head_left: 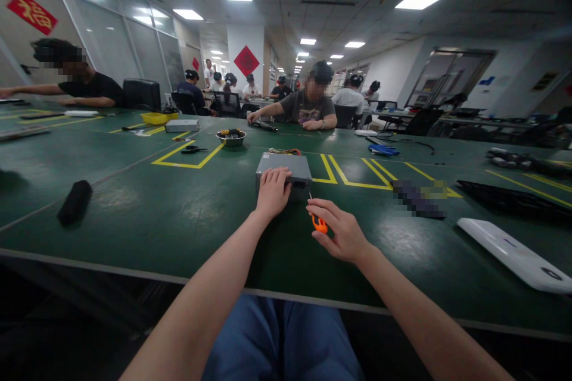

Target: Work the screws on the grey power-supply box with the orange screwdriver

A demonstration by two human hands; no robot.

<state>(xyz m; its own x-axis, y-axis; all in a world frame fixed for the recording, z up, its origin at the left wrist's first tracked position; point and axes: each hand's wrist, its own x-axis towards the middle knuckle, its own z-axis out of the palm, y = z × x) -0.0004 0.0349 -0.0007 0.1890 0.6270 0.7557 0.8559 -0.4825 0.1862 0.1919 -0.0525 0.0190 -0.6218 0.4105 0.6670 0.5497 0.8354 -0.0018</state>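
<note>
A grey metal box sits on the green table in front of me. My left hand rests on its near left corner, fingers curled over the top edge, gripping it. My right hand is closed around a small screwdriver with an orange handle. Its thin shaft points up and left toward the box's near face, close to it; whether the tip touches the box is unclear.
A black oblong object lies at left, a white flat device at right. A metal bowl with small parts, scissors and yellow floor-tape lines lie beyond the box. A person sits opposite; others work at farther tables.
</note>
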